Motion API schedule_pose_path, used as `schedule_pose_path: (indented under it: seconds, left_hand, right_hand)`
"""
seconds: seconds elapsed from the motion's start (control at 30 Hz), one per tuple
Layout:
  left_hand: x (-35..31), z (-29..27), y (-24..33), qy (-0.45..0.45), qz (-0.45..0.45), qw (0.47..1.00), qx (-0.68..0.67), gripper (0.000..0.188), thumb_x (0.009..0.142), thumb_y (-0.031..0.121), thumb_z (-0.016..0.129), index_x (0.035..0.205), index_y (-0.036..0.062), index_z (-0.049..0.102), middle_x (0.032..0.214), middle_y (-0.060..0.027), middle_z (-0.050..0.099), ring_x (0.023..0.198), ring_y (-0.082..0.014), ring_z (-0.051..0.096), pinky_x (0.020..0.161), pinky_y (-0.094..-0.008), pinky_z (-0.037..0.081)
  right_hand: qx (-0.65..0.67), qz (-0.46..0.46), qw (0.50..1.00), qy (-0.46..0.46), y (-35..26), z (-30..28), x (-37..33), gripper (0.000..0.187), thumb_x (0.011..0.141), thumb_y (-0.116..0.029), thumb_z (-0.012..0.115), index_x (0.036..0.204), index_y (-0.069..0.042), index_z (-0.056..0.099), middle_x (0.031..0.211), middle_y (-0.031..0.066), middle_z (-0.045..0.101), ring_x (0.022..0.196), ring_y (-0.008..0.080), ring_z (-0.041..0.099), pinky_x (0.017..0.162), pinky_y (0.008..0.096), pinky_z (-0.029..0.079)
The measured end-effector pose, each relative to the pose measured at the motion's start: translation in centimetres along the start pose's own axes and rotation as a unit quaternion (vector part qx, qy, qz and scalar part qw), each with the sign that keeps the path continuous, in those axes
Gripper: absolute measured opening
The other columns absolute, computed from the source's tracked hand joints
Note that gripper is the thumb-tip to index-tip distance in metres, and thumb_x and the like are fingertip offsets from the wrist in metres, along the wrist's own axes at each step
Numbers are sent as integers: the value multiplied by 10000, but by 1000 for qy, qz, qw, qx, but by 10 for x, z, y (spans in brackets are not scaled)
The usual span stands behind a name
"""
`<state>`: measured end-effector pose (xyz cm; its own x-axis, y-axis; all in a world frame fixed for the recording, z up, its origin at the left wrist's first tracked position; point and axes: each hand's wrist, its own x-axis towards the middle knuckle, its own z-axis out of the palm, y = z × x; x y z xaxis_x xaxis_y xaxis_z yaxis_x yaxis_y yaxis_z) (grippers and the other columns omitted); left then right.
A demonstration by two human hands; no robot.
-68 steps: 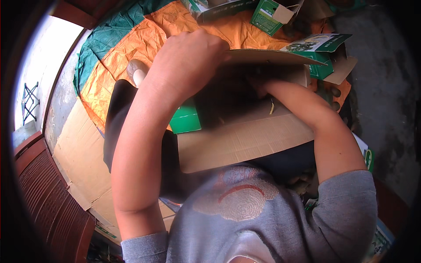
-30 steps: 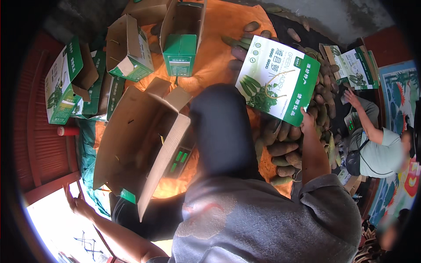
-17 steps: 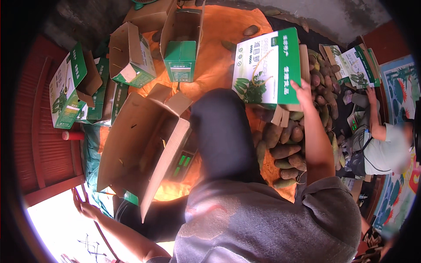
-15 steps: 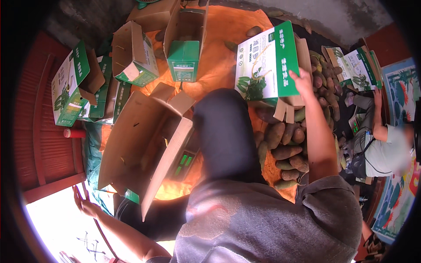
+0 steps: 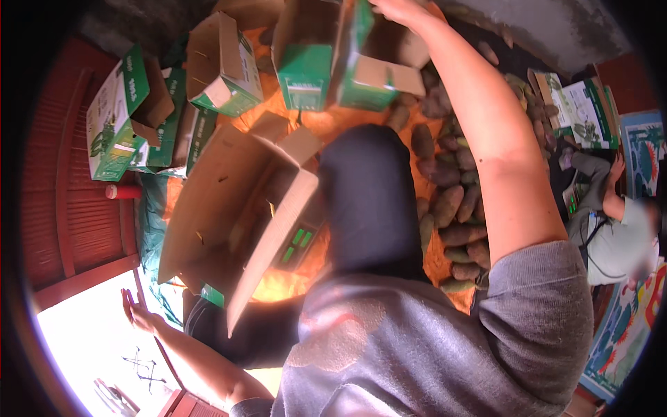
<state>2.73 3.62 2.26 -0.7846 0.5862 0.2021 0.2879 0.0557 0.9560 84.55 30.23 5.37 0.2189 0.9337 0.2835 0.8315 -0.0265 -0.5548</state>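
Observation:
My right hand [image 5: 397, 8] reaches far forward at the top edge and grips the upper rim of a green and white carton [image 5: 365, 73], which stands tilted beside another open green carton [image 5: 306, 52]. My left hand [image 5: 137, 313] rests flat on the bright floor at the lower left, fingers spread, holding nothing. A big open brown cardboard box [image 5: 222, 208] lies between my arms, against my dark-trousered knee [image 5: 368, 194]. A pile of brown sweet potatoes [image 5: 455, 208] lies on an orange sheet [image 5: 292, 285] under my right arm.
More green and white cartons stand at the upper left [image 5: 118, 115], with an open one [image 5: 222, 62] beside them. A red cylinder [image 5: 125, 191] lies by the red door frame [image 5: 69, 229]. Another person [image 5: 615, 233] sits at the right, next to flat cartons [image 5: 583, 111].
My right hand has carried the green and white carton from above the sweet potatoes forward, next to the open green carton. The left hand stays on the floor.

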Motion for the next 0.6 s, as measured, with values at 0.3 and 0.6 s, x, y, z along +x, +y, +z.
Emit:
schedule_pose_path:
  seconds: [0.3,0.6]
  left_hand:
    - [-28,6,8,-3,-31,996,83,367,1026,103,398,1222,25,699,1388,-204,596,1291,-357,576,1071,-438,515]
    - [-23,-11,-24,-15,-10,990,141,391,951,-54,359,1220,-108,638,1343,-264,589,1296,-363,568,1074,-452,522]
  right_hand:
    - [115,51,986,108,93,-4,-216,313,912,-168,591,1193,-52,666,1131,208,712,1072,371,682,894,412,540]
    - [-160,427,761,-461,178,86,-580,822,759,-435,772,1374,39,503,1280,249,625,1176,359,618,974,428,489]
